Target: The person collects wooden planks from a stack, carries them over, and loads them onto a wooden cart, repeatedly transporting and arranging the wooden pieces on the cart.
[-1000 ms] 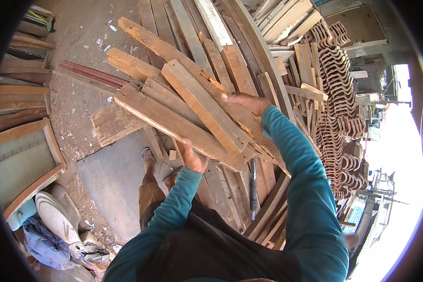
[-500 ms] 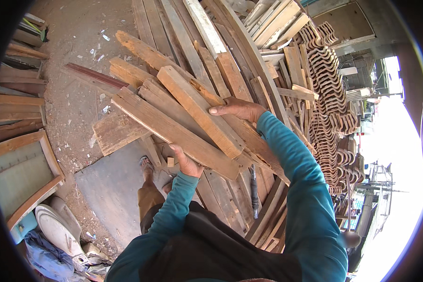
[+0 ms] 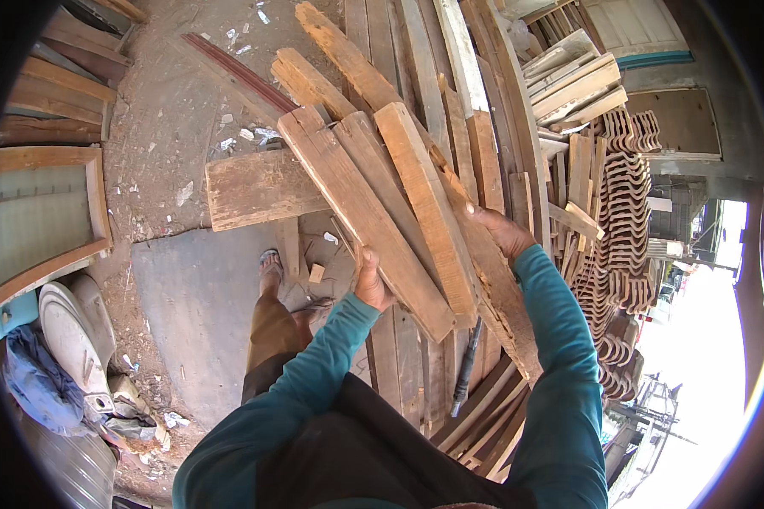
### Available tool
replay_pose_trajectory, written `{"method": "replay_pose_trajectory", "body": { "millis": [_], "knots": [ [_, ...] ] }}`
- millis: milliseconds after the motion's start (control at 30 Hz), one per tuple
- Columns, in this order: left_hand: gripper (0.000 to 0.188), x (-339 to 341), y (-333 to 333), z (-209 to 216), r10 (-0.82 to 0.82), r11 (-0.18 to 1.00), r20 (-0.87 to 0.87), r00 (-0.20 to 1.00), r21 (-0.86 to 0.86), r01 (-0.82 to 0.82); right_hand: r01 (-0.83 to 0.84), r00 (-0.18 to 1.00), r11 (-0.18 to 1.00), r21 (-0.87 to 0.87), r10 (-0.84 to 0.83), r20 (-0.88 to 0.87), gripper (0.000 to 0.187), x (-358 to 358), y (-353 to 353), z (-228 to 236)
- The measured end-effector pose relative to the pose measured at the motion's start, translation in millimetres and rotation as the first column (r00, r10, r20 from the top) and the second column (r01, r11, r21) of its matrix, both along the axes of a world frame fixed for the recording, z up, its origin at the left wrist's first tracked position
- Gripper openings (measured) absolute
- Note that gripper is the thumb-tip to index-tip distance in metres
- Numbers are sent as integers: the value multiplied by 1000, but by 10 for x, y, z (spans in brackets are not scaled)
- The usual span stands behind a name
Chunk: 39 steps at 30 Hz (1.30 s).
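My left hand (image 3: pixel 372 284) is closed round the lower left edge of a flat brown plank (image 3: pixel 356 216), thumb on top and fingers hidden beneath. On the other side, my right hand (image 3: pixel 499 229) grips a long rough-edged plank (image 3: pixel 497 288), its thumb lying on the wood. Between the two hands, a lighter squared beam (image 3: pixel 424 204) and another brown plank (image 3: pixel 380 174) lie side by side with them, all slanting up to the left. A dark rod-like thing (image 3: pixel 467 369) shows below the planks' near ends.
Long boards (image 3: pixel 463 59) are heaped beyond and under my hands. Stacked curved roof tiles (image 3: pixel 624 229) stand at right. A short wide board (image 3: pixel 263 188) juts left above a grey sheet (image 3: pixel 191 297) on the ground. At far left are a framed panel (image 3: pixel 102 199) and a pale oval basin-like thing (image 3: pixel 68 331).
The view has shifted, so most of the scene sits farther right. My hands still grip the planks, which now slant more steeply.
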<state>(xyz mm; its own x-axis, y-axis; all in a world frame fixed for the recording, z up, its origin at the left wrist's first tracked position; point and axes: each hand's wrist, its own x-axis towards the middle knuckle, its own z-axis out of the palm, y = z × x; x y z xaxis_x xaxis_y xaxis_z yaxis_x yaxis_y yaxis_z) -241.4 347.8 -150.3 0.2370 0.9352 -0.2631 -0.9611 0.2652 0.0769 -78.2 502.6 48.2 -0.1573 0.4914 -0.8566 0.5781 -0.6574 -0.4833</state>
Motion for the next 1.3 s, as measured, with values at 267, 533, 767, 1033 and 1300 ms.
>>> {"method": "replay_pose_trajectory", "body": {
  "millis": [267,533,767,1033,1300],
  "knots": [
    [114,-264,57,649,7,1000,-100,995,4,-7,-267,963,961,67,263,63,97,-525,71,685],
    [114,-601,237,1186,118,991,-206,971,-38,-129,-281,958,959,45,278,64,117,-770,189,733],
    [111,-1031,260,1039,144,989,-270,952,16,-145,-323,935,920,222,275,223,135,-1174,-58,761],
    [111,-1523,43,1585,209,977,-542,814,77,-200,-164,973,907,387,212,-86,110,-1490,-547,1036],
    [105,-1416,-742,3045,239,940,-535,810,338,-54,82,987,855,511,0,-158,96,-1406,-1950,2571]
  ]
}}
